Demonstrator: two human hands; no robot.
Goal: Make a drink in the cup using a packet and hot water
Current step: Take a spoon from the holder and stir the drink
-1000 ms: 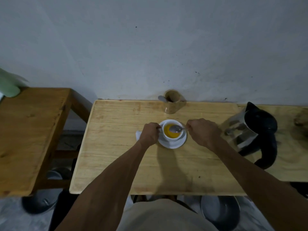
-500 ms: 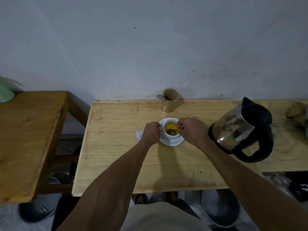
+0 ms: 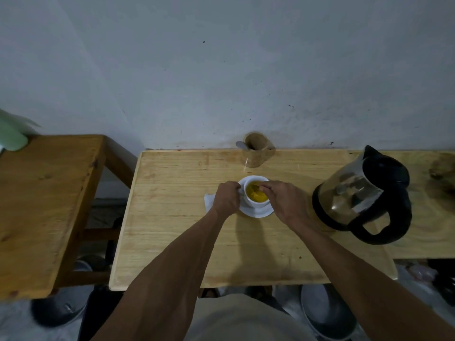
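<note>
**Colours and patterns, cup scene**

Small round white ceramic cup (image 3: 256,204), liquid inside it opaque yellow-orange. Round white ceramic saucer (image 3: 258,212) under it, plain, no print. White folded paper napkin or packet (image 3: 208,201), can't tell which, plain. Light yellow-tan wooden surface (image 3: 177,217) with fine straight grain lines and a few small dark specks. Darker orange-brown wooden side table (image 3: 44,205), with knots. Electric kettle (image 3: 357,195) with shiny silver metal body, black lid, base and handle. Tan-beige cylindrical holder (image 3: 254,151), grey metal spoon tip (image 3: 240,144) showing. Pale mint-green object (image 3: 12,136) at the left edge. Wall (image 3: 221,70) dull grey-white, scattered dark flecks.
</note>
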